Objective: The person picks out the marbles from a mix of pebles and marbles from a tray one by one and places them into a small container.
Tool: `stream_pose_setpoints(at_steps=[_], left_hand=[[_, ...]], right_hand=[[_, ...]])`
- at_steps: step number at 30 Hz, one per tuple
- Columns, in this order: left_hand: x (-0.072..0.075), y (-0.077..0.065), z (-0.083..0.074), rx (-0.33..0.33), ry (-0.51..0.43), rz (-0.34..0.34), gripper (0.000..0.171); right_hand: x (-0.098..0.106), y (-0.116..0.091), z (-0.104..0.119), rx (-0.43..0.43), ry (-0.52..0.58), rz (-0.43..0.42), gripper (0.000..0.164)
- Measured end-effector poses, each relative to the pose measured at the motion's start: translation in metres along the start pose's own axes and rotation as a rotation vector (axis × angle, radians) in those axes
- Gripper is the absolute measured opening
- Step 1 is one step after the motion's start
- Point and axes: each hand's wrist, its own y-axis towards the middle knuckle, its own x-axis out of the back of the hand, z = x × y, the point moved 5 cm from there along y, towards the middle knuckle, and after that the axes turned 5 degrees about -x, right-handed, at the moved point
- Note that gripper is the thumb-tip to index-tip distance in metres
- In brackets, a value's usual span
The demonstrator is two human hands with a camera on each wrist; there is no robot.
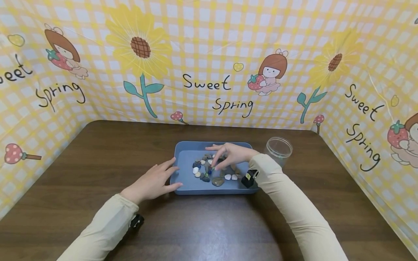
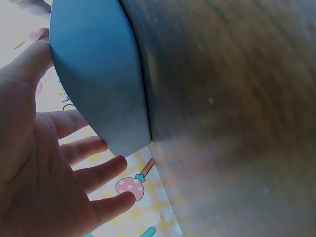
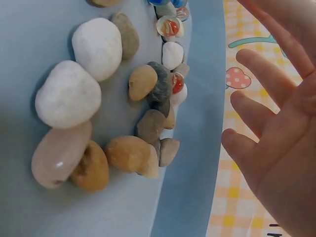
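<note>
A shallow blue tray (image 1: 183, 159) lies on the table with a ring of pebbles and glass marbles in it. My left hand (image 1: 153, 181) is at the tray's left end, its spread fingers against the outer wall (image 2: 101, 79). Over the stones, my right hand (image 1: 232, 154) reaches down with thumb and index finger close together, pinching a small greenish marble (image 1: 213, 168). The other fingers stay extended. A dark blue marble (image 1: 210, 172) sits just below those fingertips. In the right wrist view the thumb and index tips are out of frame; white pebbles (image 3: 69, 94) show large.
A clear jar (image 1: 278, 148) stands behind the right forearm, at the tray's right. Brown pebbles (image 3: 128, 154) and a red-swirled marble (image 3: 168, 26) lie near the tray's far wall. A patterned cloth (image 1: 209, 54) encloses the wooden table (image 1: 124, 145).
</note>
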Motion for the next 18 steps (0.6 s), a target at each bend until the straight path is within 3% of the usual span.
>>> stream_pose_setpoints(at_steps=[18], left_hand=[[0.001,0.0,-0.001,0.001,-0.006,-0.001,0.062]], right_hand=[[0.012,-0.016,0.002,-0.056,0.028,-0.069,0.014]])
